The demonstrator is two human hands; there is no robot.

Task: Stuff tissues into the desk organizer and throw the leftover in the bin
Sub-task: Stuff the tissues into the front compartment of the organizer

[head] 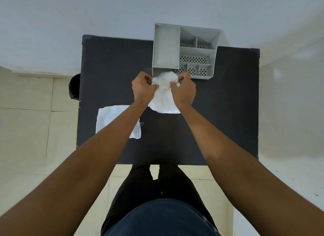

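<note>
A grey desk organizer [165, 48] with several compartments stands at the far edge of the dark table [219, 113]. A white tissue [164, 95] is bunched at its top, right at the organizer's low front-left compartment, and its loose end trails on the table toward me. My left hand [142, 87] grips the tissue's left side and my right hand [184, 90] grips its right side. A second white tissue [107, 118] lies flat on the table to the left, partly under my left forearm.
A black bin [75, 86] stands on the tiled floor just beyond the table's left edge. A white wall runs behind the table. My legs are at the table's near edge.
</note>
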